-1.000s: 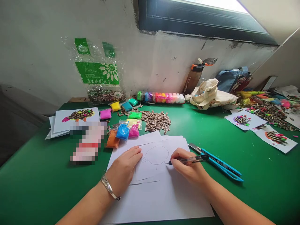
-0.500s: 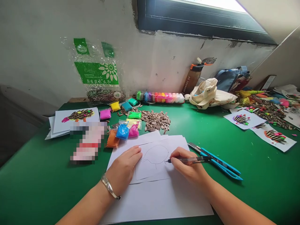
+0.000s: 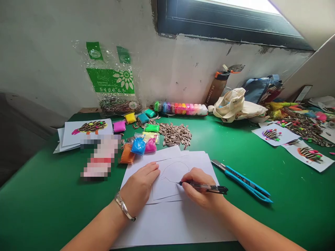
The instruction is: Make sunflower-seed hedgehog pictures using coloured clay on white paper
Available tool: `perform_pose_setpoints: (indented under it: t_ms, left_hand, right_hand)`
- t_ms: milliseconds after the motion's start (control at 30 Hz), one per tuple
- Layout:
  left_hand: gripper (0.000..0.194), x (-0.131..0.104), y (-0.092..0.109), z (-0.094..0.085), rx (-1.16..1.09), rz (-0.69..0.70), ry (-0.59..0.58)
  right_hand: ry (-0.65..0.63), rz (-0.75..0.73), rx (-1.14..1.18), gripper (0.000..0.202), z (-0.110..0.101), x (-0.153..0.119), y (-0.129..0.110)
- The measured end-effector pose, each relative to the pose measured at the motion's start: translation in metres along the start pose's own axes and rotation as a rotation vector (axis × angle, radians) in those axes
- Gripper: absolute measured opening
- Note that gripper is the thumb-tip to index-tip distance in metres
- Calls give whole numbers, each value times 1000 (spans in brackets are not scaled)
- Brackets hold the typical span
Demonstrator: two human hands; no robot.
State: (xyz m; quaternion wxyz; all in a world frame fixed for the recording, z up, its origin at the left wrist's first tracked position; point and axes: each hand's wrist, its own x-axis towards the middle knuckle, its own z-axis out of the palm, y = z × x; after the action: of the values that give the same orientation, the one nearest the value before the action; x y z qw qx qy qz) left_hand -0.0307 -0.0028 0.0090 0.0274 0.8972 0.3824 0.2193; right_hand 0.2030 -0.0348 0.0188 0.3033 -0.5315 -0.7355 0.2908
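Note:
My left hand (image 3: 140,183) lies flat on the left side of a small white sheet (image 3: 163,191), its fingers stretched out. A silver bracelet circles that wrist. Pinched in my right hand (image 3: 200,186) is a black pen (image 3: 213,188), its tip touching the sheet below a thinly drawn rounded outline. Larger white papers (image 3: 180,226) lie underneath. To the right of them rests a blue utility knife (image 3: 243,179). Clay packets, among them a blue one (image 3: 138,145) and an orange one (image 3: 127,154), sit just beyond my left hand.
Sunflower seeds (image 3: 176,134) are heaped behind the papers. Finished seed pictures lie at the left (image 3: 87,132) and right (image 3: 272,135). Along the wall stand a seed bag (image 3: 112,83), a row of coloured clay (image 3: 183,108), a brown bottle (image 3: 217,87) and a cloth bag (image 3: 231,104).
My right hand has moved left with the pen, whose tip has shifted from the outline's lower right to beneath its middle. The whole view has shifted slightly.

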Motion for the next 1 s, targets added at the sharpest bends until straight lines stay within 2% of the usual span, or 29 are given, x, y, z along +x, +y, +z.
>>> perform_pose_setpoints:
  t_ms: [1000]
  left_hand:
    - [38,-1,-2,1,-26,-23,-12]
  right_hand:
    - [-41,-87,-40,13,0,1,1]
